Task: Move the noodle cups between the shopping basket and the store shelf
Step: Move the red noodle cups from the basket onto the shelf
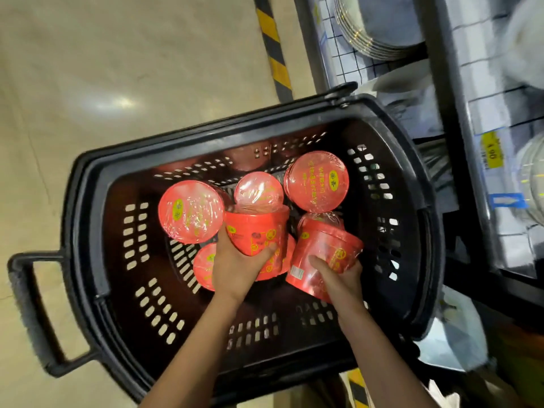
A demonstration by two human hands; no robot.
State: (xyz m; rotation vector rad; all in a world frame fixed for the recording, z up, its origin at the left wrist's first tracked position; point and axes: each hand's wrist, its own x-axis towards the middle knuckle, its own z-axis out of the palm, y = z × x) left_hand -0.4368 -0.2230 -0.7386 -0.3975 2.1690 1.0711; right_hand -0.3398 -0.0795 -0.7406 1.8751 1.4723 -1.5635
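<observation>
A big black shopping basket (97, 184) with holes in its walls sits on a shiny tan floor (88, 69). Its handle (29, 304) sticks out on the left. Both hands reach down into the basket. The left hand (238, 266) has its grip closed around a red noodle cup (259, 228), with the thumb on one side and the fingers (269, 249) curled round the other. That cup is tipped, so its side faces up. The right hand (338, 278) has its grip closed around a second red noodle cup (326, 254), which is also tipped on its side, just beside the first one. More red cups are in the basket with their round lids facing up: one on the left (191, 212), a small-looking one in the middle (259, 191), and one at the top right (316, 181) with yellow writing on its lid. Another cup (204, 266) peeks out from under the left hand, and one more (321, 222) shows behind the cup in the right hand. All the cups are wrapped in shiny clear plastic. To the right of the basket stands a store shelf (459, 142) with stacks of plates (379, 25) and a yellow price tag (490, 154). A black and yellow striped line (272, 45) runs along the floor near the shelf.
</observation>
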